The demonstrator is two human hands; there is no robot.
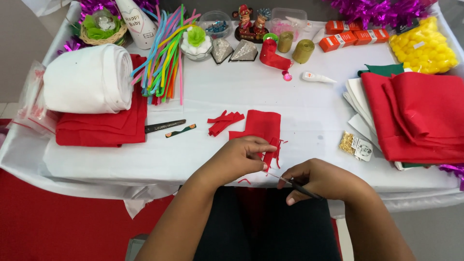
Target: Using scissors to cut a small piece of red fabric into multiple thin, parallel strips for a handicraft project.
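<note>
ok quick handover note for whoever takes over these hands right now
Left hand: pinching the fringed edge of the red felt piece at the near edge of the white-covered table.
Right hand: holding small dark-handled scissors, blades pointing at the felt.
Done: several strips cut into the edge; loose red felt scraps lie left of the piece.
Left: the rest of the piece is uncut.

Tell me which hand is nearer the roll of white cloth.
Left. The left hand lies right of and below the roll of white cloth; the right hand is farther right.
</note>
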